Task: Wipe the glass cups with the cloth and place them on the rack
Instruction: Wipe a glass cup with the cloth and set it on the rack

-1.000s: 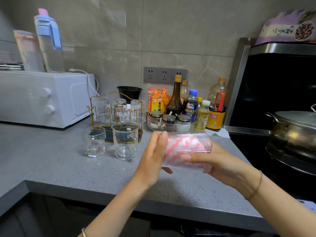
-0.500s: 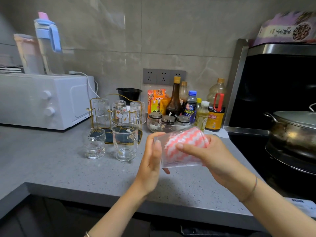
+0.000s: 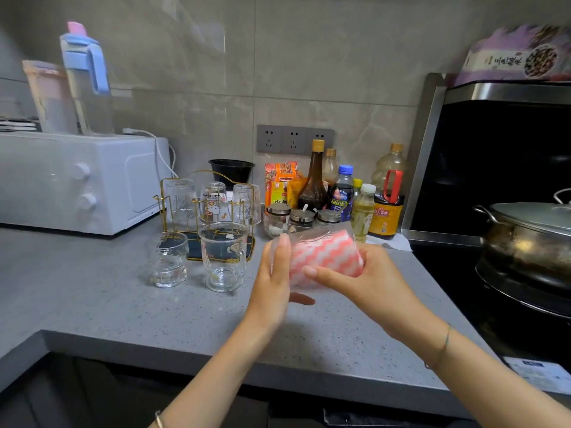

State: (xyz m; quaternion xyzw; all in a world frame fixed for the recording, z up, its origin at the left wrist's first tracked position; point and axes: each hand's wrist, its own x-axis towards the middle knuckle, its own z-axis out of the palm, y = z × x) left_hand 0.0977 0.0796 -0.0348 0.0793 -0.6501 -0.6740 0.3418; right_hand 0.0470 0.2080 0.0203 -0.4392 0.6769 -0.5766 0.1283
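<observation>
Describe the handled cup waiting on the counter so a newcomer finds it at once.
Find the white microwave on the left; right of it sits the gold wire rack. Two glasses stand upright on the counter in front of the rack, and the handled cup is the right one. It is taller and wider than the small glass beside it.

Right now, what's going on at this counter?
A person is wiping a glass cup, held sideways above the counter with a pink-and-white cloth stuffed inside. The right hand grips it; the left hand presses flat against its end. Three cups already sit upside down on the gold rack, and two more stand upright in front of it.
</observation>
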